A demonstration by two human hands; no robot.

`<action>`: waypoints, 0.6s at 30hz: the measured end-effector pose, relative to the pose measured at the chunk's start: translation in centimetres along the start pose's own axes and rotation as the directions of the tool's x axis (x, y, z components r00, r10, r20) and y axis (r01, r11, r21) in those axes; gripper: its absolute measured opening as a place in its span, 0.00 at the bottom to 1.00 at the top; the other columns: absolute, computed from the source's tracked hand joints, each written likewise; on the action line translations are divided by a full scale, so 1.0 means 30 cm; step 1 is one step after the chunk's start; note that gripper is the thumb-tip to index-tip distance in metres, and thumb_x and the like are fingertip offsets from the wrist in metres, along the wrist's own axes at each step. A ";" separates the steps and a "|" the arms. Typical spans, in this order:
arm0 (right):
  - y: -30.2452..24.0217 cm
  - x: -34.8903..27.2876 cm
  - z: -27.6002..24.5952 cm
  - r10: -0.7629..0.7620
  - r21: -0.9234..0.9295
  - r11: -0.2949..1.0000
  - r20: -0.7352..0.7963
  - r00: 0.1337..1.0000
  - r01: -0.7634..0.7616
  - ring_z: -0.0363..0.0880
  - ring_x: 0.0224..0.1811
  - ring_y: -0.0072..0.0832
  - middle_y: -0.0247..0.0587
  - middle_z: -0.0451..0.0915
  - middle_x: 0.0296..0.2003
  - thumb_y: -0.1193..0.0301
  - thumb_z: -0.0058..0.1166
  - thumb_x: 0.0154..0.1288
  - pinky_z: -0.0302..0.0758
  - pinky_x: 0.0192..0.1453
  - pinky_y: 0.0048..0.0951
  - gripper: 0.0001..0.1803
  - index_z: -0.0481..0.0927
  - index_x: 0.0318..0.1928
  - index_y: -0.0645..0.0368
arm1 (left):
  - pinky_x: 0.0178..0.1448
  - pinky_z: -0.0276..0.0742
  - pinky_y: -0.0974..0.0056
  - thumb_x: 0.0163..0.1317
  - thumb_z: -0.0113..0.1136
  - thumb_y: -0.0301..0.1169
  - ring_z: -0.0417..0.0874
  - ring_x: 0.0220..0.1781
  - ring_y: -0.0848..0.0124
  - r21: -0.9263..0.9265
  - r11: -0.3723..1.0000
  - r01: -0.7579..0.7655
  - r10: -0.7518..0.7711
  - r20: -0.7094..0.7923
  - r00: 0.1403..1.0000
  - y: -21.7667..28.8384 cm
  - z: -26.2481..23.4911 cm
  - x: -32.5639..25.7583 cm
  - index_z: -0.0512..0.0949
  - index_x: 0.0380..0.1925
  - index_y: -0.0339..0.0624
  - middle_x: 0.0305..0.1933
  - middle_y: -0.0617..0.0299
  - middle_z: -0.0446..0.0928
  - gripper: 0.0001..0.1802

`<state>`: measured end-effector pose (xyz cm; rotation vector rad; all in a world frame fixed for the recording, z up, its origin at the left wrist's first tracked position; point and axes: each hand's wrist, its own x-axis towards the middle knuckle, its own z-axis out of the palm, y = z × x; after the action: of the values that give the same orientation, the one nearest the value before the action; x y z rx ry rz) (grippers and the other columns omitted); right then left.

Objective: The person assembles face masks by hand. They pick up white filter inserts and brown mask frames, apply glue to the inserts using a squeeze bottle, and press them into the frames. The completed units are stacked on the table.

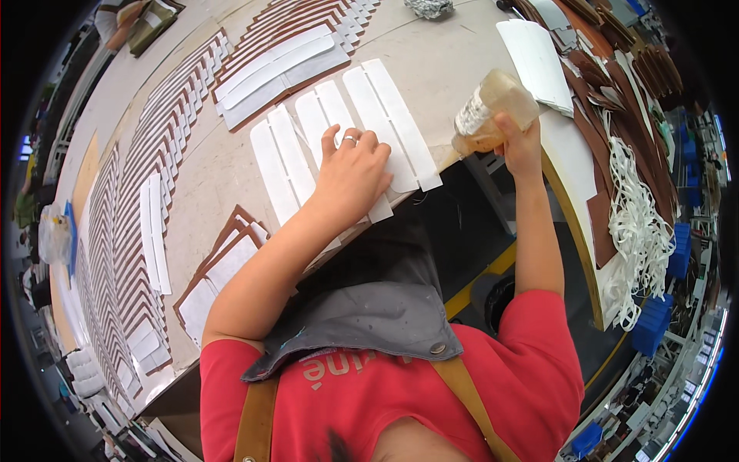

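Observation:
My left hand (352, 173) lies flat, fingers spread, on a row of white strips (339, 131) laid side by side near the front edge of the worktable (454, 61). A ring is on one finger. My right hand (522, 146) grips a clear plastic bottle of amber liquid (493, 108), held tilted just off the table's edge, to the right of the strips. Its nozzle end is hidden from me.
Long overlapping rows of brown-and-white strips (165, 131) cover the table's left and far side. More stacked brown-backed pieces (219, 266) sit near my left elbow. To the right stand white sheets (535, 58), brown leather pieces (616, 100) and a bundle of white cords (635, 231).

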<state>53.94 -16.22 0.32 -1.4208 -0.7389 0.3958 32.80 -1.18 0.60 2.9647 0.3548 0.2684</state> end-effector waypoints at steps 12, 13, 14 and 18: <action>-0.096 0.185 -0.096 -0.020 -0.242 0.970 0.030 0.999 0.026 0.78 0.43 0.31 0.46 0.76 0.45 0.46 0.48 0.61 0.75 0.45 0.32 0.36 0.65 0.60 0.59 | 0.54 0.58 0.58 0.56 0.58 0.34 0.74 0.45 0.62 -0.309 0.928 0.207 -0.270 -0.179 0.946 -0.146 -0.147 -0.117 0.71 0.36 0.41 0.39 0.57 0.73 0.11; -0.113 0.201 -0.064 -0.046 -0.530 0.841 0.138 0.989 0.113 0.80 0.38 0.31 0.46 0.79 0.40 0.46 0.49 0.61 0.76 0.42 0.32 0.35 0.66 0.60 0.58 | 0.53 0.59 0.59 0.55 0.59 0.34 0.74 0.44 0.62 -0.270 0.937 0.223 -0.266 -0.136 0.954 -0.176 -0.183 -0.165 0.70 0.36 0.41 0.38 0.57 0.73 0.12; -0.138 0.195 -0.032 0.213 -0.846 0.532 0.108 0.971 -0.022 0.81 0.35 0.37 0.51 0.80 0.38 0.48 0.50 0.61 0.75 0.42 0.35 0.35 0.65 0.61 0.58 | 0.52 0.60 0.60 0.54 0.61 0.34 0.74 0.43 0.62 -0.232 0.944 0.236 -0.263 -0.090 0.961 -0.194 -0.209 -0.216 0.70 0.36 0.41 0.38 0.57 0.72 0.13; -0.060 0.233 0.025 0.074 -0.986 0.138 0.099 0.992 0.088 0.78 0.42 0.45 0.54 0.78 0.41 0.49 0.50 0.61 0.74 0.44 0.38 0.32 0.69 0.58 0.59 | 0.50 0.64 0.59 0.50 0.63 0.34 0.72 0.43 0.60 -0.172 0.946 0.274 -0.254 0.128 0.959 -0.164 -0.226 -0.420 0.70 0.34 0.41 0.37 0.56 0.71 0.15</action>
<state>58.17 -11.34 3.63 -2.7247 -1.2237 -0.1421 18.36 1.29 4.40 2.6919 0.6672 0.1081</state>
